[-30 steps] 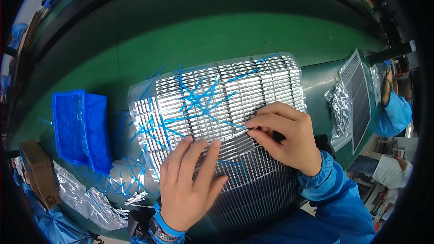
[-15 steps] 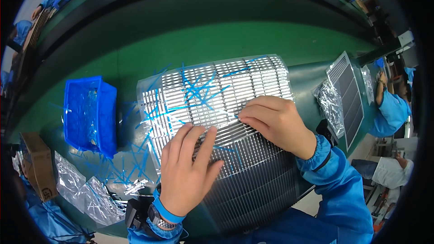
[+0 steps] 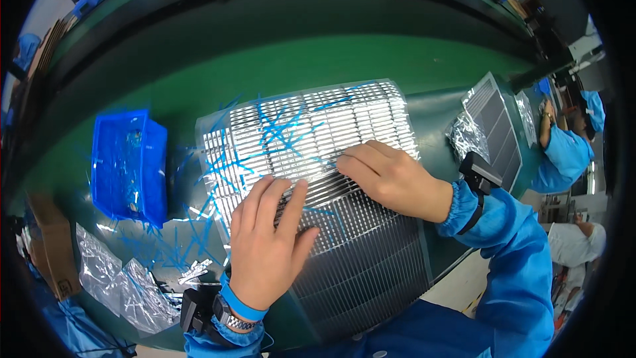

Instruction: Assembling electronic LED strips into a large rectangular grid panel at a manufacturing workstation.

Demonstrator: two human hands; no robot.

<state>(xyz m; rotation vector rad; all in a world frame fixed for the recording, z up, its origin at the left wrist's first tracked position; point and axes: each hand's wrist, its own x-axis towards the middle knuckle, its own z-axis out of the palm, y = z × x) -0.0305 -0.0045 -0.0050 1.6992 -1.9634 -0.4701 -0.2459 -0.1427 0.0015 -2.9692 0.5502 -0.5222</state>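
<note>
Silvery metal, ribbed in fine rows: one large finned panel (image 3: 311,159) lying flat at the centre of the green work table (image 3: 265,66), directly before the person. Progress, judged from its surface: blue film strips (image 3: 281,129) cross the upper half toward 11 o'clock, while the lower half toward 5 o'clock looks bare and dark, so the work seems partly done. Left hand (image 3: 268,248), at 6 o'clock on the panel: spread wide, palm down, fingers flat on the fins, grasping nothing. Right hand (image 3: 391,176), at 3 o'clock: fingers curled, tips pressed to the fins; whether they pinch a strip cannot be told. Both wrists in blue sleeves, the left with a wristwatch (image 3: 232,318). Outward: loose blue strips (image 3: 192,238) scattered at 8 o'clock; a blue plastic bin (image 3: 129,166) at 9 o'clock; clear plastic bags (image 3: 119,278) and a cardboard box (image 3: 53,252) beyond, near the table edge. At 2 o'clock, a second finned panel (image 3: 493,122) with crumpled foil wrap (image 3: 467,136) beside it, and a co-worker's arm (image 3: 550,126) farther out.
</note>
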